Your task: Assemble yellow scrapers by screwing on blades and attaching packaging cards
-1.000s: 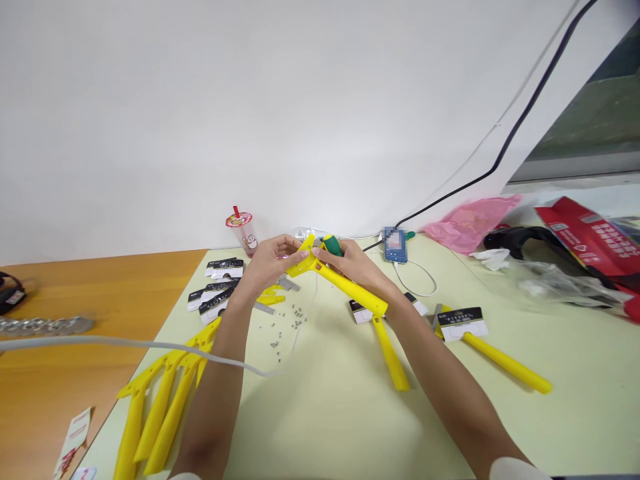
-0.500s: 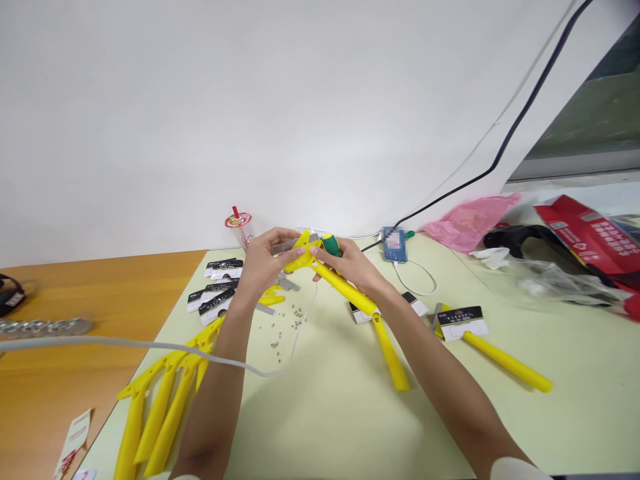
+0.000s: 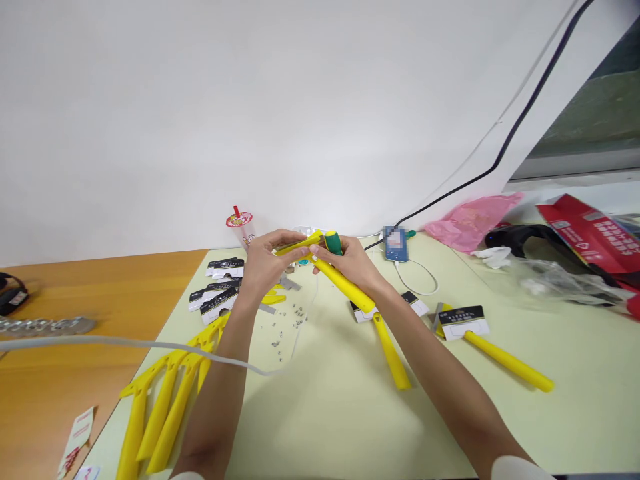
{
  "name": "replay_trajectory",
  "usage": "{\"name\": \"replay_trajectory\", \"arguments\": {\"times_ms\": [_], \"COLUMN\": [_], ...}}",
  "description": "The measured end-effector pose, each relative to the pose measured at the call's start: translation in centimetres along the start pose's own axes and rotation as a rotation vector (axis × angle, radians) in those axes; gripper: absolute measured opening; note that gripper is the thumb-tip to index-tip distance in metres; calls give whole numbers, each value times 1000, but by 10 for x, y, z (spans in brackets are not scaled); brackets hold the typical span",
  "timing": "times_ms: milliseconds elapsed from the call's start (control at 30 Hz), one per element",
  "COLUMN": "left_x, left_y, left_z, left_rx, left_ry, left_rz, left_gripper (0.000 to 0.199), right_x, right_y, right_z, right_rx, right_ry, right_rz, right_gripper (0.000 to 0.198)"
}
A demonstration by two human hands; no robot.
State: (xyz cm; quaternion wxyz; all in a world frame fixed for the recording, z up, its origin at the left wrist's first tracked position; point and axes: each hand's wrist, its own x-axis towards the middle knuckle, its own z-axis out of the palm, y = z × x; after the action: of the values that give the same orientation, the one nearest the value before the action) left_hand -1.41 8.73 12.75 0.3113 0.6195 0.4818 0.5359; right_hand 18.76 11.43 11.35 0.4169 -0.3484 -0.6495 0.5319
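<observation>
Between both hands is a yellow scraper (image 3: pixel 347 285), its head seen nearly edge-on and its handle slanting down to the right. My left hand (image 3: pixel 267 261) is closed on the head, thumb pointing inward. My right hand (image 3: pixel 357 263) pinches the scraper near the neck and also keeps a green and yellow screwdriver (image 3: pixel 333 243) tucked in its fingers; the screwdriver's shaft is hidden. Below the hands, small screws (image 3: pixel 276 343) are scattered on the table. Grey blades (image 3: pixel 289 283) and yellow plastic pieces (image 3: pixel 273 297) lie by my left wrist.
Yellow scraper handles (image 3: pixel 165 393) lie at the left edge, near black-and-white cards (image 3: pixel 219 305). Two scrapers with cards, one nearer (image 3: pixel 393 353) and one farther right (image 3: pixel 507 360), rest on the table. A cup (image 3: pixel 243 230), phone (image 3: pixel 395 245) and white cable (image 3: pixel 150 345) are around.
The scraper's head has tipped in my hands, from showing its flat face to nearly edge-on. Both hands stay in about the same place.
</observation>
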Motion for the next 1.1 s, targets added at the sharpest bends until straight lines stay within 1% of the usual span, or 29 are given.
{"name": "replay_trajectory", "arguments": {"times_ms": [100, 233, 367, 600, 767, 933, 1100], "left_x": [-2, -4, -6, -4, -3, -3, -3], "left_y": [4, 7, 8, 4, 2, 3, 3], "left_z": [0, -1, -3, -2, -2, 0, 2], "left_rx": [58, 170, 197, 98, 47, -5, -45], "left_ry": [14, 12, -2, 32, 67, 95, 91], "left_rz": [10, 79, 112, 59, 67, 48, 28], "left_gripper": [36, 34, 34, 32, 31, 33, 34], "right_x": [-1, -1, -1, 0, -1, -2, -3], "right_y": [-2, -5, -5, -1, -2, -1, -1], "right_z": [1, 1, 2, 0, 1, 3, 3], "right_rx": [10, 50, 54, 49, 50, 29, 22], "right_ry": [18, 25, 34, 41, 21, 19, -9], "right_rz": [-7, -10, 7, 27, 28, 10, -4], "right_gripper": [47, 45, 46, 44, 44, 45, 44]}}
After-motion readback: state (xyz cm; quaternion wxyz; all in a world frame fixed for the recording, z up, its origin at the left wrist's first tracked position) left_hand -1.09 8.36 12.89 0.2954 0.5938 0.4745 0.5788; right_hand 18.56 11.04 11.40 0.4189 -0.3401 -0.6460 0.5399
